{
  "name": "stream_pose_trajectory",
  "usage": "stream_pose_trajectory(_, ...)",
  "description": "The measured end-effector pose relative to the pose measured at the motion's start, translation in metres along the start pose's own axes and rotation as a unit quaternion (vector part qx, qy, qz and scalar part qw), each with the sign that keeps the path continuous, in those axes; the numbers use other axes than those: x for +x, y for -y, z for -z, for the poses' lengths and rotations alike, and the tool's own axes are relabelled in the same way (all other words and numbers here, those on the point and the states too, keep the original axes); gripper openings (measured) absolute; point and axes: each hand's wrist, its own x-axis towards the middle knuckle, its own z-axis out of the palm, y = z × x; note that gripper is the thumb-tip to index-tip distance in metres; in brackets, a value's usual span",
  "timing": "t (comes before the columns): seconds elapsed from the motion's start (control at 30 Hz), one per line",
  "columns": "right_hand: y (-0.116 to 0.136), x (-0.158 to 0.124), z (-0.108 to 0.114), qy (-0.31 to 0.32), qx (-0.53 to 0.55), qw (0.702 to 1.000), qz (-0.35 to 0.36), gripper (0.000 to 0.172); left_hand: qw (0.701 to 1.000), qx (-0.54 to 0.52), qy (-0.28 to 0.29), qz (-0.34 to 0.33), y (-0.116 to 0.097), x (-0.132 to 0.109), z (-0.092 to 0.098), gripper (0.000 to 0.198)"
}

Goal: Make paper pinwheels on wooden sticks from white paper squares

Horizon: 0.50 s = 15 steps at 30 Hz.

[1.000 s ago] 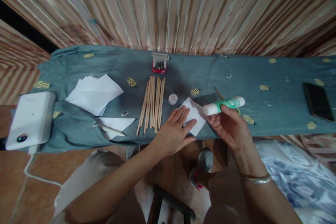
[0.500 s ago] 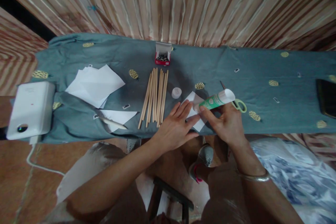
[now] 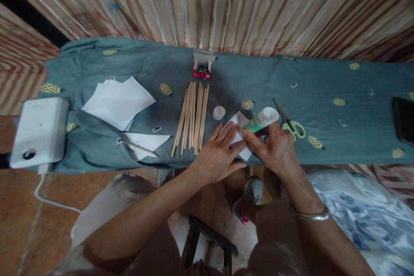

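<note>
My right hand (image 3: 276,146) is closed round a green and white glue stick (image 3: 260,120), tilted with its lower end at a small piece of white paper (image 3: 246,154). My left hand (image 3: 218,151) lies over the left part of that paper, fingers stretched out and spread, and hides some of it. Just beyond my left fingers a round white cap (image 3: 219,113) rests on the cloth. Scissors with light green handles (image 3: 293,129) lie right of my right hand. Several thin wooden sticks (image 3: 190,118) lie side by side left of my left hand.
A stack of white paper (image 3: 118,101) lies at the left, with a folded paper (image 3: 150,141) and a white pen-like tool (image 3: 142,150) nearer me. An open red box (image 3: 202,69) holds small dark metal pieces. A white power bank (image 3: 40,131) and a dark phone-like object (image 3: 403,118) flank the table.
The glue stick has moved left and lower over the paper with my right hand. The scissors show more fully now. My left hand stays on the paper.
</note>
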Motion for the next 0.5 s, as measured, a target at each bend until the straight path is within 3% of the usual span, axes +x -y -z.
stream_pose_trajectory(0.5, 0.0059, 0.0038, -0.0006, 0.013, 0.038, 0.999, -0.004, 0.039, 1.0, -0.007, -0.003, 0.0, -0.0002, 0.0001, 0.0007, 0.049)
